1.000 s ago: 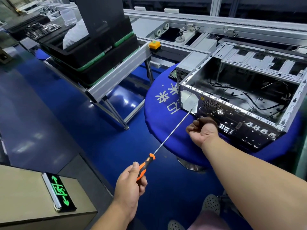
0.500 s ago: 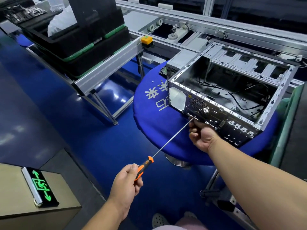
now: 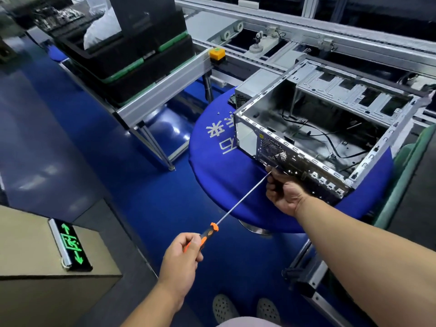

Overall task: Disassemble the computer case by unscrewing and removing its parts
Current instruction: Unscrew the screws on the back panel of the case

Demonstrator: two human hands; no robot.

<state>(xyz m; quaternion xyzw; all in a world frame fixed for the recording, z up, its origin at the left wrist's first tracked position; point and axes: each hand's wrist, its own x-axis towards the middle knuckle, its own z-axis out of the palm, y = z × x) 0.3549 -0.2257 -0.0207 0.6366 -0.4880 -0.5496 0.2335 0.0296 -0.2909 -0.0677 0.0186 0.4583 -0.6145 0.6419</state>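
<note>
Lying on its side on blue round counter (image 3: 212,166): computer case (image 3: 330,128), open face up, black cables (image 3: 325,138) trailing inside. Running long-axis from lower left up to case's rear panel: screwdriver (image 3: 238,204), tip at right hand (image 3: 284,192). Gripping orange-black handle: left hand (image 3: 181,260), fingers (image 3: 191,241) curled; right fingers curled against rear panel at shaft tip.

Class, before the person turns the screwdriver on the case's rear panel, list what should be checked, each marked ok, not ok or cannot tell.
1. Left hand grips the screwdriver handle: ok.
2. Right hand steadies the shaft near the tip: ok.
3. Tip seated in a screw head: cannot tell, the right hand hides it.
4. Computer case rests flat on the blue round table: ok.
5. Loose black cables inside lie away from the tip: ok.
</note>
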